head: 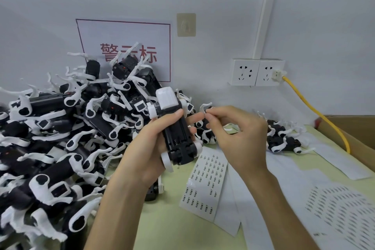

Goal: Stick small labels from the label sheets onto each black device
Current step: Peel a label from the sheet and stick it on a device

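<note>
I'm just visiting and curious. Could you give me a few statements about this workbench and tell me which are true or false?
1. The left hand grips a black device. True.
2. The yellow cable hangs unplugged. False: it is plugged into a wall socket.
3. The label sheets hang on the wall. False: they lie on the table.
4. The right hand is raised beside the black device, fingertips pinched together. True.

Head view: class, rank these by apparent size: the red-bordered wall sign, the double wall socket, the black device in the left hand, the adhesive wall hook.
1. wall sign
2. black device, though its nearness to the camera inflates it
3. double wall socket
4. adhesive wall hook
</note>
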### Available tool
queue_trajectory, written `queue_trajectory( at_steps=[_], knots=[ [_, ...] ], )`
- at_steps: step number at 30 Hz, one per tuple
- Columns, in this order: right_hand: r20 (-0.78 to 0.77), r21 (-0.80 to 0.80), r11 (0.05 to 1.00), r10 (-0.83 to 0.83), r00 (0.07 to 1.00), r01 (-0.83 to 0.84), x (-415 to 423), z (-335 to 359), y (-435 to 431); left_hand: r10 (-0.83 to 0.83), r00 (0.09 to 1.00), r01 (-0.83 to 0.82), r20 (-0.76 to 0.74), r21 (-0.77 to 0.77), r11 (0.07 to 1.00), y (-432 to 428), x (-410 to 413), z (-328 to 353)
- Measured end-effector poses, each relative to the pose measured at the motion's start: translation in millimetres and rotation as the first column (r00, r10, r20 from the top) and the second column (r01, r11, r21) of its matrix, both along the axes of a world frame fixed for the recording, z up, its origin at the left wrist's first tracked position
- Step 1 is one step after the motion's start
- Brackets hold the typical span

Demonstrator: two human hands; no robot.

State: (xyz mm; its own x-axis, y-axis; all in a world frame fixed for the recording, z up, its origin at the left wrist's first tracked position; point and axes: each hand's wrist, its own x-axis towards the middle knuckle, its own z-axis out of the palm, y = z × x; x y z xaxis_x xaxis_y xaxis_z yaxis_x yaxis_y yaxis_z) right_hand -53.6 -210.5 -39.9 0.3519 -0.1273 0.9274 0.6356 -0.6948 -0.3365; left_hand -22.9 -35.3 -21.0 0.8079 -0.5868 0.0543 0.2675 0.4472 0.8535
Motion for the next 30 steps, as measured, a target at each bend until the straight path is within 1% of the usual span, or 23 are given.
queue_trajectory(
  at_steps=[6,7,8,9,11,12,14,15,17,19,24,30],
  knots=[
    [-0.089,-0.037,0.997,0.067,0.994,-0.07,-0.1,0.6,-1.9,0.026,1.0,-0.026,-0.001,-0.033,0.999,-2.8,-0.3,-0.7],
    [-0.109,-0.016,0.996,0.08,0.991,-0.083,-0.6,0.8,-1.1,0.038,0.999,-0.038,0.0,-0.04,0.998,-3.4,-0.5,-1.1],
    [-0.137,0.049,0.994,0.106,0.985,-0.1,-1.2,0.6,-0.4,0.053,0.999,-0.053,0.006,-0.036,0.998,-4.0,-0.3,-1.8],
    [-0.173,0.156,0.98,0.147,0.974,-0.12,-1.7,1.0,0.1,0.072,0.997,-0.072,0.02,-0.022,0.997,-4.3,0.1,-2.8],
    [-0.252,0.369,0.92,0.237,0.938,-0.133,-2.5,3.6,-0.7,0.112,0.991,-0.114,0.067,0.023,0.993,-5.0,1.6,-5.0],
    [-0.299,0.429,0.894,0.276,0.913,-0.13,-2.6,5.3,-1.9,0.128,0.987,-0.133,0.097,0.048,0.99,-4.9,2.3,-6.1],
    [-0.398,0.495,0.86,0.352,0.847,-0.124,-2.9,8.2,-4.5,0.149,0.977,-0.164,0.151,0.093,0.982,-4.7,2.9,-8.1],
    [-0.428,0.527,0.84,0.395,0.813,-0.131,-3.3,9.2,-5.2,0.154,0.973,-0.175,0.175,0.114,0.978,-4.8,2.8,-8.7],
    [-0.438,0.589,0.792,0.478,0.761,-0.158,-4.7,10.7,-6.2,0.159,0.963,-0.192,0.218,0.139,0.972,-5.3,2.4,-9.3],
    [-0.445,0.607,0.774,0.519,0.73,-0.18,-5.8,11.6,-7.4,0.162,0.955,-0.199,0.247,0.133,0.971,-5.5,2.0,-9.8],
    [-0.48,0.606,0.773,0.543,0.69,-0.187,-8.3,13.6,-12.1,0.157,0.935,-0.2,0.319,0.107,0.974,-5.3,1.6,-11.0],
    [-0.515,0.593,0.79,0.52,0.682,-0.155,-10.4,16.8,-16.2,0.159,0.896,-0.237,0.415,0.144,0.961,-3.6,3.7,-12.1]
  ],
)
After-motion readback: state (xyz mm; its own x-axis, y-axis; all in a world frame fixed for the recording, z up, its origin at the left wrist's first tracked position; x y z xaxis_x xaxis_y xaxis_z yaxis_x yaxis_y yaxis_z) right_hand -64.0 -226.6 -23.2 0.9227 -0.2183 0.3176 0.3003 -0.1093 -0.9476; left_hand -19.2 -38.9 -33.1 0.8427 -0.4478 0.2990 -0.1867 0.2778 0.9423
